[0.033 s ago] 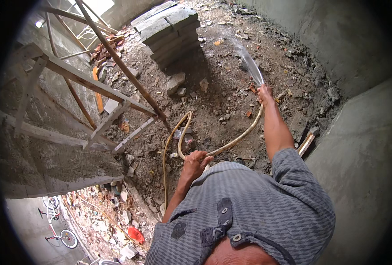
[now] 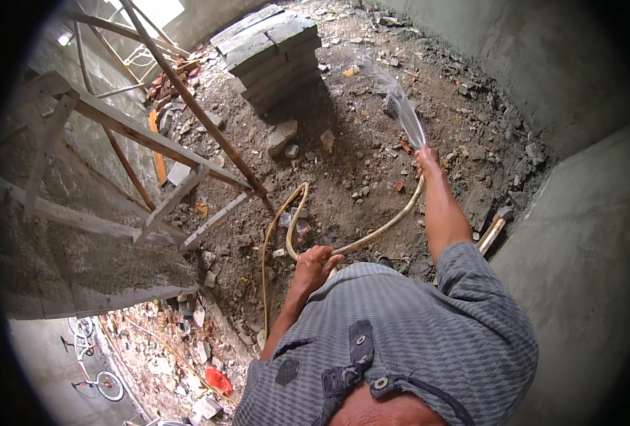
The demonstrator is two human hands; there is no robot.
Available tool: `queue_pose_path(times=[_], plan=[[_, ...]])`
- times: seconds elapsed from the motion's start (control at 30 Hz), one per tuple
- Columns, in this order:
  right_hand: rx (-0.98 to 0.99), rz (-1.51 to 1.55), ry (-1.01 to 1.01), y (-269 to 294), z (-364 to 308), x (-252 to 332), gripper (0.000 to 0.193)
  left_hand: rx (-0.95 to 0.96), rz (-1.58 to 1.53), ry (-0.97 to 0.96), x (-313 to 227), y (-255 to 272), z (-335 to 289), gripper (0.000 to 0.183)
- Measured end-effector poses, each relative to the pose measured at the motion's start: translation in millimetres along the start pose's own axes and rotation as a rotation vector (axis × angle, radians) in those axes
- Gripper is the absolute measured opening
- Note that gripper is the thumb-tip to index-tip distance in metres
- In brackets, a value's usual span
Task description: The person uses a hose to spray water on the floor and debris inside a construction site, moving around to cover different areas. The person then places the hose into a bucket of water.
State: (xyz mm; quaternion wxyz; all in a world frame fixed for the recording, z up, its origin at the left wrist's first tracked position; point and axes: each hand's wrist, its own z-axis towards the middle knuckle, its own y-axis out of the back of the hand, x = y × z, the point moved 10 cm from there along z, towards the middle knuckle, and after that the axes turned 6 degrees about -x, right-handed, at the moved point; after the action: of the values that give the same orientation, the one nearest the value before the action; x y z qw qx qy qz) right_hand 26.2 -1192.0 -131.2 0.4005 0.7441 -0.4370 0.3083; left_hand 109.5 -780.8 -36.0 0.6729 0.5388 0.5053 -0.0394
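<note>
A yellowish garden hose (image 2: 391,226) curves across the dirt in front of my body. Its outlet end is in my right hand (image 2: 426,159), arm stretched forward, fingers wrapped round it. A fan of water (image 2: 403,108) sprays from there onto the rubble-strewn ground ahead. Close to my waist my left hand (image 2: 314,264) grips the same hose farther back along its length. Beyond that hand the hose makes a narrow loop on the ground and runs back past my left forearm.
A stack of grey blocks (image 2: 276,53) stands ahead, with loose stones (image 2: 282,137) near its foot. Wooden scaffolding (image 2: 152,138) leans at the left. A plastered wall (image 2: 577,263) rises on the right. Beyond an opening at lower left are a bicycle (image 2: 96,366) and a red object (image 2: 218,380).
My right hand has come slightly nearer to me with the hose end. The water fan looks a little wider. My left hand keeps its grip almost in place.
</note>
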Motion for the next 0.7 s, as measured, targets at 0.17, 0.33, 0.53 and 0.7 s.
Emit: queue_pose_path(times=[0.17, 0.33, 0.53, 0.7], plan=[[-0.045, 0.004, -0.085, 17, 12, -29, 0.042, 0.022, 0.002, -0.009, -6, -8, 2, 0.031], [-0.094, -0.015, 0.029, 27, 20, -7, 0.042, 0.031, 0.013, -0.029, -10, -12, 10, 0.031], [-0.139, 0.002, -0.028, 43, 24, -19, 0.038, 0.06, 0.043, -0.058, -19, -13, 14, 0.031], [-0.072, -0.068, 0.056, 27, -12, 27, 0.04, 0.011, 0.029, -0.043, -11, -12, 11, 0.03]])
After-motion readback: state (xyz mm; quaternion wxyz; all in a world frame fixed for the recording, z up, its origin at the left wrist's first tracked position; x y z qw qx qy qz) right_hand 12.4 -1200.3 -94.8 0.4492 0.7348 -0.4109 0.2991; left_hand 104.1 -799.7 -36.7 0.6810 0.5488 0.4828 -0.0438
